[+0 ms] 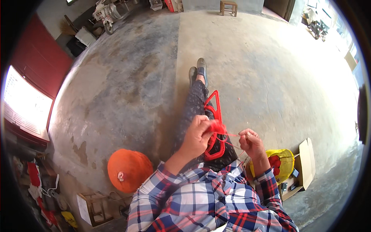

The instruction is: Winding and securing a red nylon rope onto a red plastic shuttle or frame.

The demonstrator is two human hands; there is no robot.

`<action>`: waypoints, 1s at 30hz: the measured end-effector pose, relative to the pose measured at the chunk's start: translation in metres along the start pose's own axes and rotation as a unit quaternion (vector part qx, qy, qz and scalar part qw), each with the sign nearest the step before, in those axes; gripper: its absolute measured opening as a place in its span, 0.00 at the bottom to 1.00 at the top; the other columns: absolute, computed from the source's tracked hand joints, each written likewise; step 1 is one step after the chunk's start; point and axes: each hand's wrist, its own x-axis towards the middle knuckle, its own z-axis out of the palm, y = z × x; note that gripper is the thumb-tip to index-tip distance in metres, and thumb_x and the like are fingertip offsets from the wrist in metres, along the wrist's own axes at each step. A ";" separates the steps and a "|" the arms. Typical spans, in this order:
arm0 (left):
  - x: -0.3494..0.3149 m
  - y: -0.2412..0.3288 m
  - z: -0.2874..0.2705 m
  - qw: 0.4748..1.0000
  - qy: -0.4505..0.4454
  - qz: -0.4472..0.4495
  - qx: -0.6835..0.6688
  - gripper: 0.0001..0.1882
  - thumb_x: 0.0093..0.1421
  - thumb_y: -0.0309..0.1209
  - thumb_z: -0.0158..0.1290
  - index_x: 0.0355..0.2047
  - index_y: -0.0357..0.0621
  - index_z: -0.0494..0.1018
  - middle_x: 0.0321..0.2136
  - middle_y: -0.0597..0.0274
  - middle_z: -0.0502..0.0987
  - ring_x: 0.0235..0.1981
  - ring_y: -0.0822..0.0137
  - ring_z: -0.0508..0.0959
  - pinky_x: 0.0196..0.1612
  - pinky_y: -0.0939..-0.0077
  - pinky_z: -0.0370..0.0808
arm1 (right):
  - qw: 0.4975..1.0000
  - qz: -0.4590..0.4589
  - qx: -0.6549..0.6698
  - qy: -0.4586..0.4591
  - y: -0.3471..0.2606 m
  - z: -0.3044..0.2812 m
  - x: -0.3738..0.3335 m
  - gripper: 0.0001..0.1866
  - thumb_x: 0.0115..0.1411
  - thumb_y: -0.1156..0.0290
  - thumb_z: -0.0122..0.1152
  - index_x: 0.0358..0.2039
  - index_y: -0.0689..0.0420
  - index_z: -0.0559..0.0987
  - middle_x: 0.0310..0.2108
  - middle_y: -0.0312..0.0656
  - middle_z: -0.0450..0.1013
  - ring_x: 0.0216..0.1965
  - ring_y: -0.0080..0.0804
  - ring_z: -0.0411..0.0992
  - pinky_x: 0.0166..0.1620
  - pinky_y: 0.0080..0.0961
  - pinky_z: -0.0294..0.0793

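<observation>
Over my lap, my left hand (199, 135) is closed on a red bundle (218, 127), its fingertips slightly blurred. The bundle joins a long red openwork piece (217, 101), which has a triangular loop at the far end and a ribbed, rounded end (217, 154) near my waist. To the right, my right hand (251, 141) pinches a thin red strand (233, 135) stretched from the bundle. A looser red strand hangs below it. Whether the red piece is yarn or plastic cannot be told. My left fingers hide part of the bundle.
An orange rounded sack (129, 171) lies at my left, beside a small wooden frame (94, 210). On my right are a yellow mesh bag (286, 164) with red contents and an open cardboard box (307, 164). A wooden stool (228, 7) stands far ahead.
</observation>
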 end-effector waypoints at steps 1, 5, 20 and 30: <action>0.000 -0.005 -0.007 0.967 -0.047 0.059 0.244 0.13 0.56 0.21 0.54 0.41 0.48 0.77 0.35 0.61 0.72 0.39 0.62 0.74 0.46 0.71 0.71 | 0.996 0.029 -0.082 0.025 0.001 -0.008 0.008 0.14 0.63 0.61 0.57 0.37 0.61 0.78 0.26 0.33 0.74 0.22 0.17 0.67 0.27 0.16 0.64; -0.017 -0.030 0.004 0.856 -0.242 0.097 0.446 0.08 0.48 0.24 0.56 0.30 0.44 0.77 0.31 0.58 0.71 0.35 0.57 0.74 0.37 0.62 0.72 | 0.949 0.081 -0.302 -0.034 0.022 0.013 0.029 0.11 0.56 0.72 0.66 0.38 0.62 0.80 0.29 0.33 0.74 0.32 0.23 0.71 0.37 0.20 0.71; -0.011 -0.094 0.046 0.908 0.042 -0.370 -0.190 0.20 0.47 0.23 0.50 0.42 0.37 0.65 0.33 0.59 0.70 0.39 0.66 0.73 0.45 0.70 0.72 | 0.985 -0.127 -0.057 0.104 -0.031 -0.004 -0.009 0.18 0.51 0.71 0.64 0.45 0.58 0.77 0.43 0.42 0.73 0.42 0.31 0.72 0.49 0.29 0.70; -0.014 -0.081 0.054 0.863 -0.019 -0.390 -0.320 0.25 0.48 0.21 0.43 0.50 0.42 0.63 0.39 0.63 0.69 0.43 0.69 0.70 0.52 0.76 0.66 | 0.938 -0.280 0.134 0.157 -0.076 -0.043 -0.059 0.12 0.55 0.64 0.58 0.36 0.57 0.71 0.38 0.44 0.69 0.39 0.36 0.69 0.39 0.36 0.76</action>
